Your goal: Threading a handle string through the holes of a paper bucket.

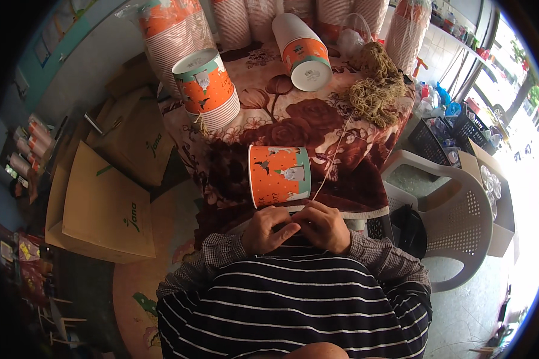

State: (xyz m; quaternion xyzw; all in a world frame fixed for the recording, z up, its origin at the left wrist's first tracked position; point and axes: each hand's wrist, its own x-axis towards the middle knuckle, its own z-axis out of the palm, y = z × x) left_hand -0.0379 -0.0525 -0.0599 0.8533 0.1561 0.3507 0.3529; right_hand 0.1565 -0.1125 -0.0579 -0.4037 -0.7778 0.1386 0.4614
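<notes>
A thin, pale cord [330, 170] runs straight from a tangled bundle of tan twine [374, 84] down to the person's hands. Just left of it an orange paper tub [280, 175] lies on its side near the table's front edge, white rim to the left and green base band to the right.

The left hand [270, 230] and right hand [322, 227] meet just below the tub, fingers bent inward and thumbs close together. The fingertips are hidden, so I cannot tell which of them grip the cord. Both forearms, in checked sleeves [389, 260], angle in over a dark striped garment [293, 299].

The table wears a floral cloth [317, 113] in dark red and pink. On it, an upside-down tub stack [205, 90] stands at left, another tub stack [305, 54] lies with its base toward the person, and plastic-wrapped stacks [230, 24] line the back.

Left of the table, cardboard boxes [108, 200] sit on the floor. On the right are a pale plastic chair [461, 221], dark crates [431, 140] and an open carton [504, 227] of clear cups; beyond them, bright daylight enters.
</notes>
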